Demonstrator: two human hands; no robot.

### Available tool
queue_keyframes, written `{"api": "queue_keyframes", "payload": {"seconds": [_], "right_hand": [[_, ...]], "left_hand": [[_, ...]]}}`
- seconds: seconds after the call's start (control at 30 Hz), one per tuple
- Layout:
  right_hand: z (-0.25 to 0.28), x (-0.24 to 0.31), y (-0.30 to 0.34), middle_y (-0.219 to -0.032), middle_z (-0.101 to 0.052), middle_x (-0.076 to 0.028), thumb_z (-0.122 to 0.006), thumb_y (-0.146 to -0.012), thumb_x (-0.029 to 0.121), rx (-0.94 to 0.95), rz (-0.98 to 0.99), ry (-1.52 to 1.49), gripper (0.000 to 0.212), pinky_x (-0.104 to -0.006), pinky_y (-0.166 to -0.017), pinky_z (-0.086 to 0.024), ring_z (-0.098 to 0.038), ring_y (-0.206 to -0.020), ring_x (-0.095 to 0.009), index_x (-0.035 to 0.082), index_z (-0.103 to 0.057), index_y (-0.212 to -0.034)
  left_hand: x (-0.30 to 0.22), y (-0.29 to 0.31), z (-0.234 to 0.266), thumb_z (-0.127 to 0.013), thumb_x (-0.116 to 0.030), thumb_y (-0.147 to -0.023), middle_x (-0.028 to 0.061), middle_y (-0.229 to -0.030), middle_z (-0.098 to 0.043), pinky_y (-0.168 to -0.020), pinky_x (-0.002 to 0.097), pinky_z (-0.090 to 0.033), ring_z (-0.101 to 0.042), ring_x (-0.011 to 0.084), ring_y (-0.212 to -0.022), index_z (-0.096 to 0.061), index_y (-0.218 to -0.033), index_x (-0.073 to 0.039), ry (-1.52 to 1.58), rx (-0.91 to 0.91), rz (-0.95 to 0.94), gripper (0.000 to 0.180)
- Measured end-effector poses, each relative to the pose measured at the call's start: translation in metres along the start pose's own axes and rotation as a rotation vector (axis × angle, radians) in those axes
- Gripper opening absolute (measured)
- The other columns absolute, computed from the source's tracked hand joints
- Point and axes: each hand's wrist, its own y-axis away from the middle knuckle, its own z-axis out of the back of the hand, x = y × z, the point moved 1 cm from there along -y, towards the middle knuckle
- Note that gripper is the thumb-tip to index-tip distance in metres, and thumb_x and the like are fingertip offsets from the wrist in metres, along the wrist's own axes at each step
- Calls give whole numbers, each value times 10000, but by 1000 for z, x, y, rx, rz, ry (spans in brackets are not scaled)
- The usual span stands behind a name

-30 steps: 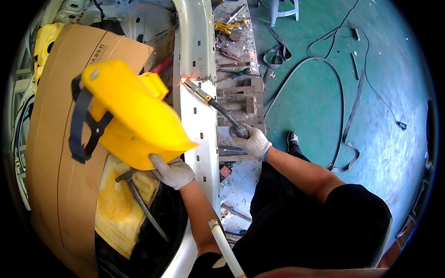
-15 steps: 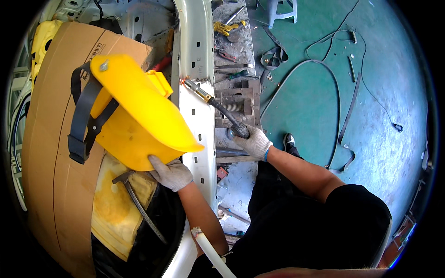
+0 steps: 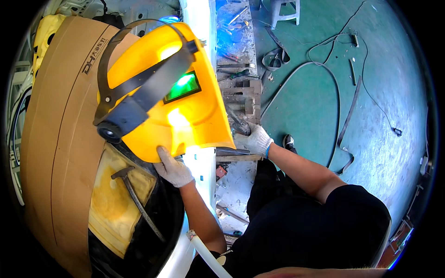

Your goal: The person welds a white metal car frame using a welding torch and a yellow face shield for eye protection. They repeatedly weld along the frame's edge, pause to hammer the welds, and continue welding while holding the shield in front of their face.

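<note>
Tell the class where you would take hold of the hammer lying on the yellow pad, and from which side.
Grip the hammer by its long thin handle, near the lower free end, coming from above. It lies flat on the yellow pad, its head toward the left hand and welding shield, so the far end looks less crowded.

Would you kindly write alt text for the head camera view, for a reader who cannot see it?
Seen from above, a person's gloved left hand holds a yellow welding shield up by its lower edge, its green window lit, while the gloved right hand grips a dark welding holder beside a white metal panel. A hammer lies on yellow foam lower left; cables trail over the green floor.
</note>
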Motion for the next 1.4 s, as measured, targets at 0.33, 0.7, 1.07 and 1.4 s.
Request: {"api": "queue_keyframes", "payload": {"seconds": [0.33, 0.7, 1.07, 1.4], "right_hand": [[6, 17, 12, -931, -720, -92, -740, -928, 309, 8, -42, 13, 386, -351, -823, -553, -626, -861, -121, 38, -691, -1199], [11, 15, 13, -871, -710, -84, -755, -919, 368, 1, -125, 56, 417, -369, -780, -549, -639, -803, -140, 63, -703, -1199], [13, -1, 3, -977, -748, -118, -788, -913, 403, 41, -70, 104, 507, -369, -831, -564, -711, -903, -197, 58, -685, -1269], [10, 6, 3, -998, -763, -127, -797, -898, 398, 18, -60, 157, 515, -375, -817, -576, -736, -909, -216, 47, -698, -1261]], "left_hand": [[22, -32, 43, -583, -289, -1067, 136, -1483, -596, -1044, 364, -514, -627, 260, -1264, -511, -1519, -39, -395, 144, -257, 522], [-5, -14, 9, -652, -254, -1017, 126, -1378, -655, -994, 354, -519, -654, 257, -1195, -525, -1493, -23, 356, 39, 225, 543], [18, -5, 22, -657, -131, -1020, 99, -1155, -666, -583, 366, -526, -673, 259, -880, -562, -1366, -61, -174, 118, 49, 366], [9, 0, 6, -700, -184, -1011, 90, -1249, -679, -698, 332, -590, -696, 263, -999, -532, -1424, -58, -303, 95, 52, 464]]}}
